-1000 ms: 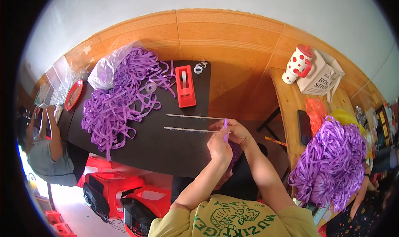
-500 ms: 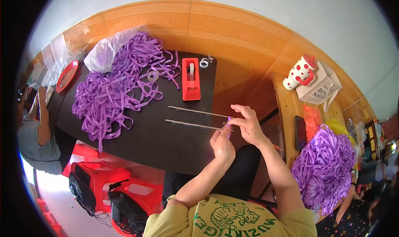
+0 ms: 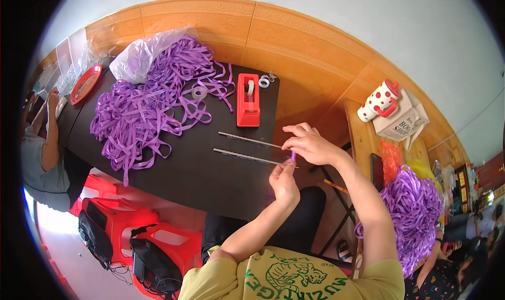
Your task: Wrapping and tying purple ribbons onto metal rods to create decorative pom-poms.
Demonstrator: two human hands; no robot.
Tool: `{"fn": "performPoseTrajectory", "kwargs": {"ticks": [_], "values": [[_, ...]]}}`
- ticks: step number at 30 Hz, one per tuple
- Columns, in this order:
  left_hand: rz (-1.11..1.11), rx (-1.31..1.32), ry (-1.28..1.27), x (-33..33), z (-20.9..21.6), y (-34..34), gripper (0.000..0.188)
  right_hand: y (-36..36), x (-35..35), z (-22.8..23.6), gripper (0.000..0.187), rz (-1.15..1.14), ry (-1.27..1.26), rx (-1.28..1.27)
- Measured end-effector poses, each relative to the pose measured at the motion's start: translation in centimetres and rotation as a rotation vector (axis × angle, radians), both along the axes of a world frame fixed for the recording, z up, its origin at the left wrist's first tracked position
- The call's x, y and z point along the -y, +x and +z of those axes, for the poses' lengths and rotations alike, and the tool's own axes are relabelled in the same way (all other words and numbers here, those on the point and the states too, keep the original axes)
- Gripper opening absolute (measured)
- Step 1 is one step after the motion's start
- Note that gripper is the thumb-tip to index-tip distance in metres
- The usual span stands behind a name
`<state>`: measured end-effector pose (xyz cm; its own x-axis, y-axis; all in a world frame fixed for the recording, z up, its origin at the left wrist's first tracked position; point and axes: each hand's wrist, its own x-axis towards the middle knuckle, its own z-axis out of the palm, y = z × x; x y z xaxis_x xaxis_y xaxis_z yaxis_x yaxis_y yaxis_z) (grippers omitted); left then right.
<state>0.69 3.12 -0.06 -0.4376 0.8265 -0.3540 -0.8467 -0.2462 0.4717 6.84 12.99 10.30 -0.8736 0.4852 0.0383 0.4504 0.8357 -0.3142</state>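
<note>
Two thin metal rods, a far one (image 3: pixel 247 139) and a near one (image 3: pixel 242 156), lie side by side on the dark table, their right ends reaching past its edge. A short stretch of purple ribbon (image 3: pixel 293 156) spans between those ends. My left hand (image 3: pixel 284 185) is closed in a pinch on the ribbon at the near rod's tip. Over the far rod's end, my right hand (image 3: pixel 311 146) has its thumb and fingers bent round the ribbon, partly hiding the rod's tip. A loose heap of purple ribbon (image 3: pixel 131 116) spreads across the table's left part.
A red tape dispenser (image 3: pixel 248 102) stands behind the rods. On the wooden table at right are a dotted tumbler (image 3: pixel 377 101), a carton (image 3: pixel 398 120), a phone (image 3: pixel 376 168) and more ribbon (image 3: pixel 413 216). Red stools (image 3: pixel 118 218) with black bags stand lower left; a person sits far left.
My right hand has turned over, bringing its back up and its fingers down over the far rod's end. The left hand stays pinched at the near rod. The view has shifted slightly.
</note>
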Motion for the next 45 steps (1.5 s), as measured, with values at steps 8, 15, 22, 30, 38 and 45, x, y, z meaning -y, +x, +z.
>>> {"fn": "performPoseTrajectory", "kwargs": {"ticks": [8, 15, 22, 30, 38, 45], "values": [[-0.012, 0.037, -0.003, -0.1, 0.0, 0.0, 0.01, -5.0, -0.3, 2.2, 0.023, 0.038, -0.073, 0.705], [-0.011, 0.007, 0.012, -0.1, -0.4, 0.1, 0.003, -5.9, -0.6, 2.7, 0.01, 0.063, -0.127, 0.773], [-0.027, -0.003, 0.011, -0.3, -0.7, 0.1, 0.003, -3.7, -1.5, 1.9, 0.007, 0.079, -0.149, 0.587], [-0.071, -0.009, -0.006, -0.2, -0.3, -0.2, 0.004, 0.2, -1.6, 0.0, 0.008, 0.081, -0.244, 0.141], [-0.091, -0.002, -0.011, 0.1, 0.7, -0.5, 0.007, 2.7, -0.9, -2.7, 0.01, 0.058, -0.247, -0.181], [-0.102, 0.007, 0.007, 0.2, 0.6, -0.5, 0.003, 4.0, 0.2, -6.1, 0.012, -0.022, -0.429, -0.604]]}}
